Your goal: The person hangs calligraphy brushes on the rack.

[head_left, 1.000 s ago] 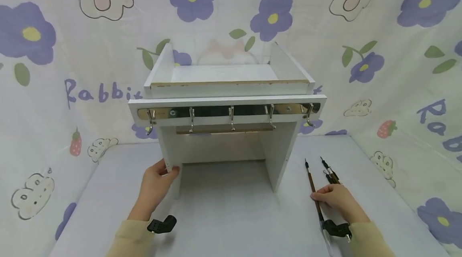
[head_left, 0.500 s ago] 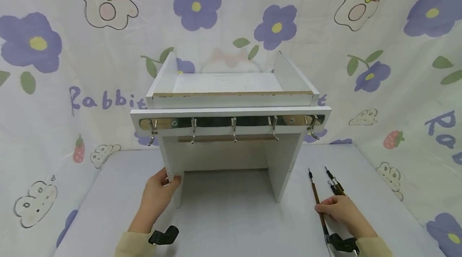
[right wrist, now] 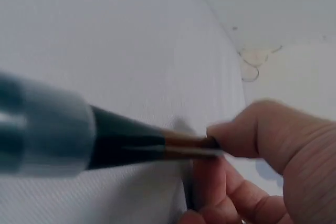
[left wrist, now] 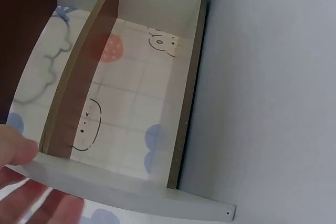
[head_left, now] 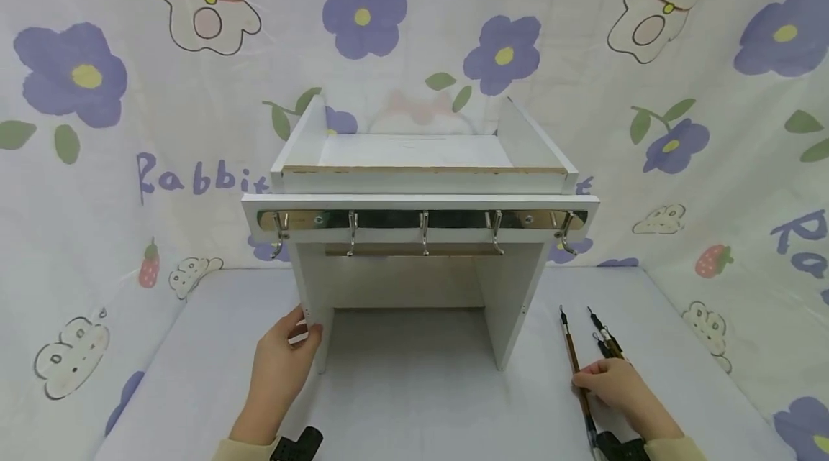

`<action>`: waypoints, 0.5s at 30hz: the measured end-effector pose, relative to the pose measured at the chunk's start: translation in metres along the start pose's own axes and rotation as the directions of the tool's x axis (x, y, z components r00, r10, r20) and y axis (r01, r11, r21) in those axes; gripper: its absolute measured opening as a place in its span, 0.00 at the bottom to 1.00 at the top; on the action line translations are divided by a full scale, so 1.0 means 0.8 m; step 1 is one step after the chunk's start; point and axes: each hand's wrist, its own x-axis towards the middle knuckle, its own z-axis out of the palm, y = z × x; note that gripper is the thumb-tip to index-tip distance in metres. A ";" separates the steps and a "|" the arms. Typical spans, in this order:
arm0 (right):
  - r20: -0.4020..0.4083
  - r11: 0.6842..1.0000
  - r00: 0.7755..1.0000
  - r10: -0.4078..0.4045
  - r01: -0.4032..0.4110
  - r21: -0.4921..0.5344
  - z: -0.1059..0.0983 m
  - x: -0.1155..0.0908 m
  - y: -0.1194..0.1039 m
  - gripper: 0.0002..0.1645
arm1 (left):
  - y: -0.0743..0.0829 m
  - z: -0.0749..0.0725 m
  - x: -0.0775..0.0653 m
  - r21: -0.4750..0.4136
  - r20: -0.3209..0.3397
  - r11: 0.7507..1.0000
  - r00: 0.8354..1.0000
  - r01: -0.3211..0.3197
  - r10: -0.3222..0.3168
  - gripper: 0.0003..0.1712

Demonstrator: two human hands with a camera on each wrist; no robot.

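Note:
A white wooden rack with a metal strip of hooks stands in the middle of the table. My left hand grips its left side panel low at the front edge. In the left wrist view the thumb lies on the panel's inner side, the fingers outside. To the right of the rack, my right hand pinches a brown-handled writing brush between thumb and fingers. Its dark tip points toward the back. In the right wrist view, the brush's dark end with a clear cap looms close.
Several more brushes lie just beyond the right hand, partly hidden by it. The white table meets a printed cloth backdrop at the back and sides. Metal hooks jut from the rack's front.
The rack, hands and backdrop sit lower and slightly further right in the head view, as the camera has tilted. Left hand still grips the panel; right hand still pinches the brush.

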 end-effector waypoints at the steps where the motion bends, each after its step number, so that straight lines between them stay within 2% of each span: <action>1: -0.006 1.000 1.000 -0.005 0.005 -0.002 0.000 -0.001 0.001 0.13 | 0.001 0.001 -0.001 -0.006 -0.016 1.000 1.000 -0.009 0.009 0.25; 6: -0.040 0.997 0.996 -0.078 0.079 0.012 -0.005 -0.008 -0.003 0.15 | 0.003 0.003 -0.001 -0.015 -0.064 0.999 0.997 -0.042 0.041 0.24; 12: -0.043 0.982 0.984 -0.175 0.177 0.068 -0.023 -0.034 -0.027 0.22 | 0.002 0.006 0.004 0.021 -0.056 0.998 0.997 -0.057 0.058 0.28; 15: -0.041 0.975 0.976 -0.212 0.214 0.059 -0.031 -0.044 -0.037 0.24 | -0.001 0.008 0.007 0.033 -0.057 0.998 0.997 -0.055 0.056 0.27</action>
